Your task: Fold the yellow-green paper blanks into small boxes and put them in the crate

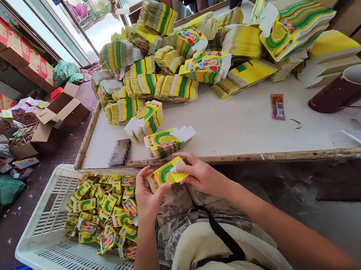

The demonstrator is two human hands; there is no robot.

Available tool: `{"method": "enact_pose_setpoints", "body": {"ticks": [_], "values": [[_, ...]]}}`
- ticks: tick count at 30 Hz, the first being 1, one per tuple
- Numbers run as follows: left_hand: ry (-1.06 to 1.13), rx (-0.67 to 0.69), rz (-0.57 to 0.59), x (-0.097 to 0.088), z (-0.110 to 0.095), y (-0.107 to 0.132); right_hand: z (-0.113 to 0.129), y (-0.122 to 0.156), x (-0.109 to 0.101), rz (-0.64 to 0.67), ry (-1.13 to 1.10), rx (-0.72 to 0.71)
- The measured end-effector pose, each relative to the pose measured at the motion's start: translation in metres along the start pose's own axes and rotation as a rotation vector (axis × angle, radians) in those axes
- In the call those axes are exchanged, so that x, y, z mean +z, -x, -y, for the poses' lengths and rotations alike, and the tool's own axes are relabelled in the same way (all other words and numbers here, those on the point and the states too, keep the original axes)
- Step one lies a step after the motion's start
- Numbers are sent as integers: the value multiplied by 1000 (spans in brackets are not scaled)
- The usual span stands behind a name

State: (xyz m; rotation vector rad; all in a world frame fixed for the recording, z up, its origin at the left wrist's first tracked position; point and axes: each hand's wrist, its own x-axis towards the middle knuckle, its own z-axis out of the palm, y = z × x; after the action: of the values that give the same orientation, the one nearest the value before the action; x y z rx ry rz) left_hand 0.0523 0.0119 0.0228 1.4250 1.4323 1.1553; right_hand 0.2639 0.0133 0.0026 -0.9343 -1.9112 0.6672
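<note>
While both hands grip it, one yellow carton (166,173) sits between left hand (148,199) (at nine o'clock) and right hand (200,175); one white crate (52,246), one mug (348,89).

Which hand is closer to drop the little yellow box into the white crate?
Probably the left hand. It holds the yellow box on the side next to the white crate, while the right hand is farther away.
</note>
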Motion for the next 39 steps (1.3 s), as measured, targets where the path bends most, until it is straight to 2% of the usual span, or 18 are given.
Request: {"method": "enact_pose_setpoints", "body": {"ticks": [3, 6, 8, 13, 15, 18, 21, 24, 26, 27, 30, 34, 37, 39], "values": [[193, -89, -90, 3, 4, -2, 2, 1, -2, 50, 19, 42], [236, -106, -170, 3, 5, -4, 4, -1, -8, 199, -1, 69], [274, -120, -180, 4, 5, -5, 5, -3, -11, 226, -52, 69], [307, -155, -130, 8, 2, -5, 10, -6, 4, -78, -250, 180], [285, -143, -145, 4, 1, -5, 13, -7, 14, -97, -256, 211], [168, -57, -266, -22, 2, -5, 13, -14, 20, -13, -187, 120], [-87, 70, -551, -73, 7, -3, -1, -35, 11, -47, -50, 98], [-435, 63, -713, -123, 16, 3, -22, -63, -3, -144, 252, 268], [-573, 47, -762, -139, 24, 8, -36, -78, -7, -97, 419, 377], [-582, 31, -755, -141, 28, 9, -41, -83, -7, -65, 463, 404], [-419, -61, -621, -123, 39, 9, -50, -88, -5, -33, 491, 407], [-147, -151, -348, -70, 39, 2, -40, -83, -6, -87, 477, 385], [84, -105, -138, -24, 26, 2, -15, -68, -3, -158, 258, 327], [322, -25, -97, 4, 14, 4, 6, -52, 6, -118, 14, 298]]}}
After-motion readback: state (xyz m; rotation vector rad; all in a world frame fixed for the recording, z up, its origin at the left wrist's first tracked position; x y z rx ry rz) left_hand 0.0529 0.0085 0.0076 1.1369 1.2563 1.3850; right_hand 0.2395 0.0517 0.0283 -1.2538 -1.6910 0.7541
